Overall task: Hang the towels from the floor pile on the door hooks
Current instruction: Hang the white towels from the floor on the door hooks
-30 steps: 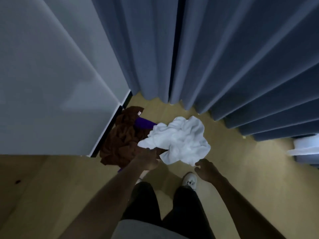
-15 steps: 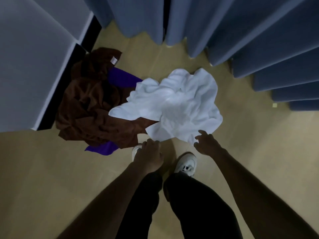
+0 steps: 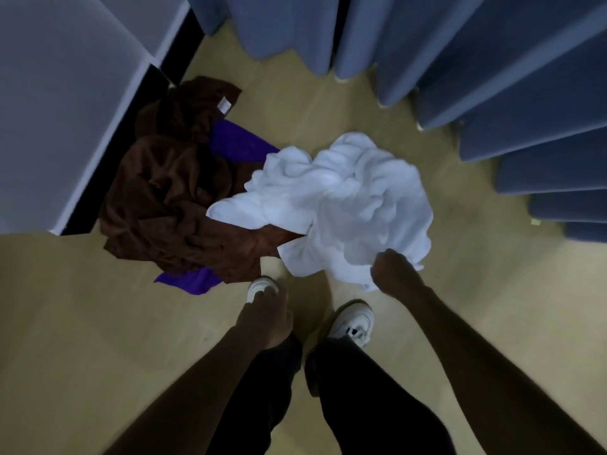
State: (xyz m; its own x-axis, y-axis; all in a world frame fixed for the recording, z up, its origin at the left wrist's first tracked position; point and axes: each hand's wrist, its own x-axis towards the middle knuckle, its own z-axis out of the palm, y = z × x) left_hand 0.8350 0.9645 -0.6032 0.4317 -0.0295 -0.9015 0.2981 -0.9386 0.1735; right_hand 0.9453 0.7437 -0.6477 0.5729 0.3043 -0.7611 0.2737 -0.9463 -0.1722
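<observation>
While the right hand (image 3: 392, 274) grips the white towel (image 3: 341, 205), blue curtains (image 3: 492, 77) hang just beyond the brown towel (image 3: 170, 205).

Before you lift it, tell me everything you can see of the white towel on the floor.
The white towel looks like soft terry cloth, plain, with no tag or pattern showing. It lies crumpled in loose folds on the tan floor, not spread flat. Its left corner overlaps the brown towel, which lies over a purple towel. The right hand is at its near edge, fingers curled into the cloth, apparently gripping it. The left hand is clear of it. The blue curtain hangs just beyond.
</observation>
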